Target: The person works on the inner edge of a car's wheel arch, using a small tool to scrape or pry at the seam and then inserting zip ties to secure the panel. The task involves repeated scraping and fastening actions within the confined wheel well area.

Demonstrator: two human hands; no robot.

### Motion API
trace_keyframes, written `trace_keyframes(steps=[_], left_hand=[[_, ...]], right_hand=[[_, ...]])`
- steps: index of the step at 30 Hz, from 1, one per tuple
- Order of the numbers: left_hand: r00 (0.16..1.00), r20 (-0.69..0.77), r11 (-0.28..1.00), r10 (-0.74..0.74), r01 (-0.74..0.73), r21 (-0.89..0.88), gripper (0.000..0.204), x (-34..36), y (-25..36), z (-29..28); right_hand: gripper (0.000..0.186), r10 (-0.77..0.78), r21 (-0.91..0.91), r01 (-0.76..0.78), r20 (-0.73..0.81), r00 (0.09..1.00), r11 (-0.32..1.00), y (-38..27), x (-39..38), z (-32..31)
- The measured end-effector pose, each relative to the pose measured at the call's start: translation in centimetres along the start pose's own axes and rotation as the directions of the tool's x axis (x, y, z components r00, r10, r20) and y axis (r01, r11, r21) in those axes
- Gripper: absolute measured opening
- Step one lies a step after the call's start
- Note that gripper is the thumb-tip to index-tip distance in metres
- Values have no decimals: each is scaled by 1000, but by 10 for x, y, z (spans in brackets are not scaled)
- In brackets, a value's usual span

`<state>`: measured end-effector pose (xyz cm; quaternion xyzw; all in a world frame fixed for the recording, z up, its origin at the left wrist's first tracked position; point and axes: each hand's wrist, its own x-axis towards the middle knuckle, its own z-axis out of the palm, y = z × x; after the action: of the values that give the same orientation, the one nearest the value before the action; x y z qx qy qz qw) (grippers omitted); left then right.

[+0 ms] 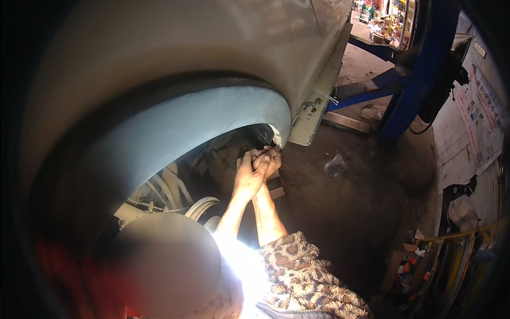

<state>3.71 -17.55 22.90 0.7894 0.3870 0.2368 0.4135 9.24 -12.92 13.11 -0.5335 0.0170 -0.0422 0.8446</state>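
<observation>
My hands are clasped together at the lower corner of a car's wheel arch (pixel 228 103). My left hand (pixel 247 176) has its fingers closed around my right hand. My right hand (pixel 272 162) is also closed, with its fingertips against the arch edge beside a pale, rough patch (pixel 276 136). Anything in their grip is hidden. Behind the hands, the inside of the arch is dark. A leopard-print sleeve (pixel 297 260) covers my right arm, and a bright glare lies over the left forearm.
Pale suspension parts (pixel 172 183) show inside the arch. A blue lift post (pixel 419 80) stands at right, its arm reaching toward the car. A clear plastic bag (pixel 335 166) lies on the dark floor. A cardboard box (pixel 398 266) of small items sits at lower right.
</observation>
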Motion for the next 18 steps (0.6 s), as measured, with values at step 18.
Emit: trace_keyframes(steps=[18], left_hand=[[812, 577, 27, -90, 581, -813, 45, -26, -36, 59]], right_hand=[[14, -79, -592, 787, 788, 610, 170, -75, 46, -78]])
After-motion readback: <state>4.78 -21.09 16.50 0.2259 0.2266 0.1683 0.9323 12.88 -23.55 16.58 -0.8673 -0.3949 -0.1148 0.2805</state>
